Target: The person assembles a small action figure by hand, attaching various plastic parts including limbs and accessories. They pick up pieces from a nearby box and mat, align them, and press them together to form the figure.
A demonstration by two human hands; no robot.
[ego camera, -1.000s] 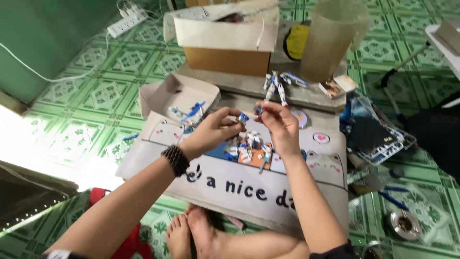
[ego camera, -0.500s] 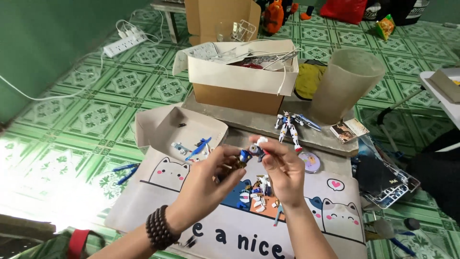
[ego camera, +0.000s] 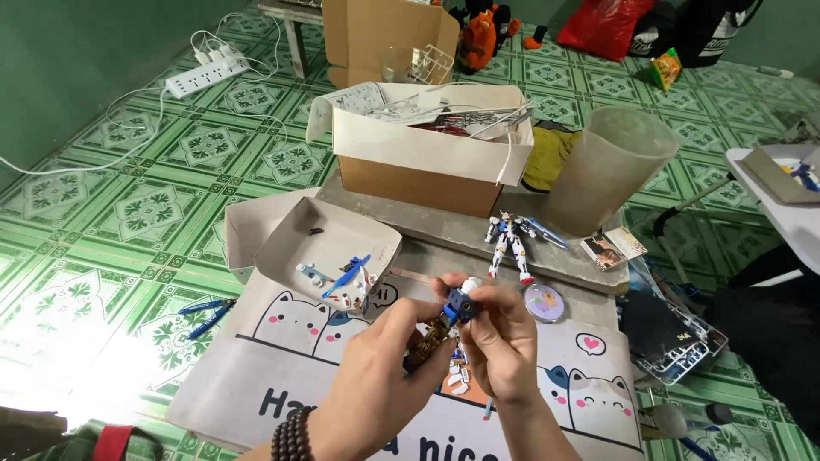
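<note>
Left hand (ego camera: 384, 380) and right hand (ego camera: 504, 341) pinch a part-built blue-and-white model (ego camera: 457, 303) between their fingers; loose parts (ego camera: 457, 376) lie below it, finished figure (ego camera: 510, 243) stands behind.

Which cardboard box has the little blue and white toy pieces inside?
The low open box nearest the hands. It holds the loose blue and white pieces; the bigger box behind has white frames.

Small blue-and-white model kit part (ego camera: 461, 300), dark brownish frame piece below it, held up between both hands' fingertips above the cat-print mat, roughly upright.
</note>
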